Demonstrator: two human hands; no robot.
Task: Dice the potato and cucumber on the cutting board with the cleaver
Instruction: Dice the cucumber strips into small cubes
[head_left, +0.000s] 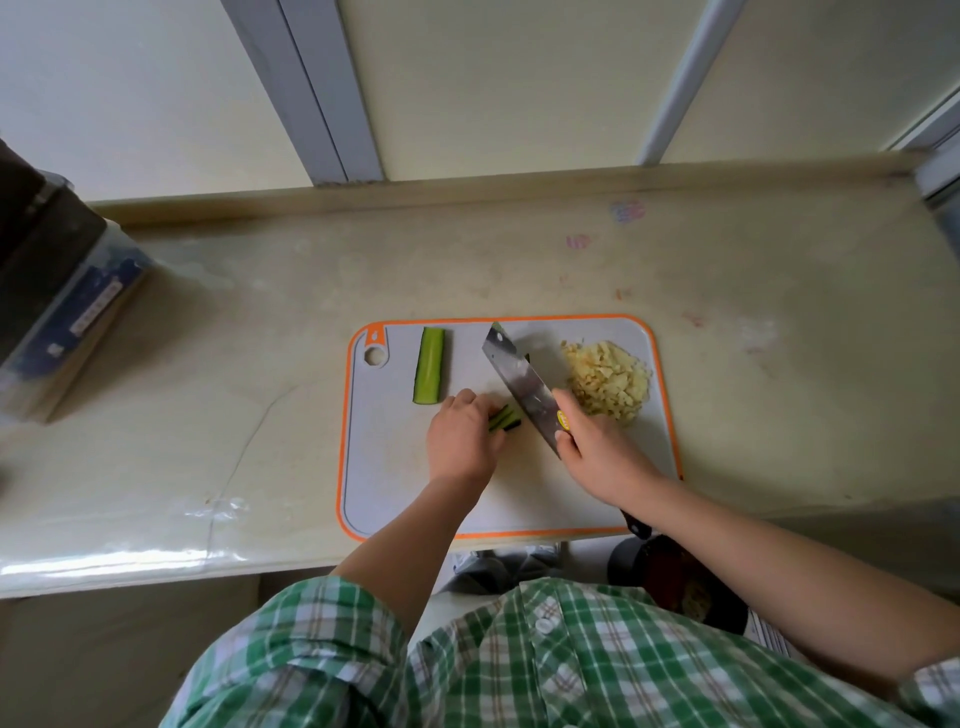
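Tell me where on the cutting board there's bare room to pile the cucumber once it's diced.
The near-left corner of the cutting board, below the left hand holding the cucumber strips, is bare. A smaller gap lies between the cucumber half and the cleaver. The right side is crowded: diced potato, right hand.
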